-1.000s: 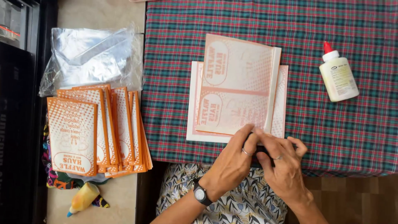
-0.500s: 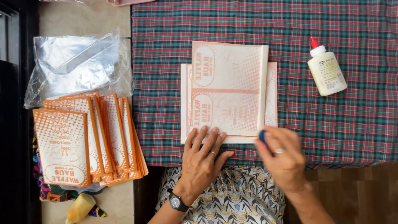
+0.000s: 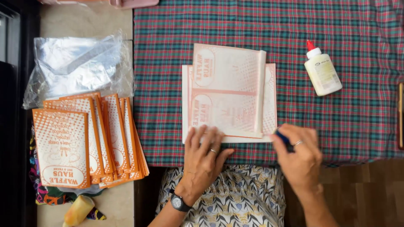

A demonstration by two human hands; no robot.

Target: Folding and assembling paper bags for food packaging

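— Where the stone ledge runs along the left, what lies there?
— A crumpled clear plastic bag point(image 3: 75, 67) above a fanned stack of orange printed paper bags point(image 3: 84, 141).
— And on the plaid tablecloth point(image 3: 349, 33)?
— The left hand point(image 3: 204, 162), fingers spread wide, presses flat on the near edge of the white-and-orange paper sheets point(image 3: 229, 98). Just beside their near right corner, the right hand point(image 3: 299, 157) pinches a small dark blue object point(image 3: 283, 136). A white glue bottle point(image 3: 322, 71) lies well apart, farther right.

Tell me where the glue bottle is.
In the head view, the white glue bottle lies on the plaid tablecloth, right of the printed paper sheets and above the right hand.
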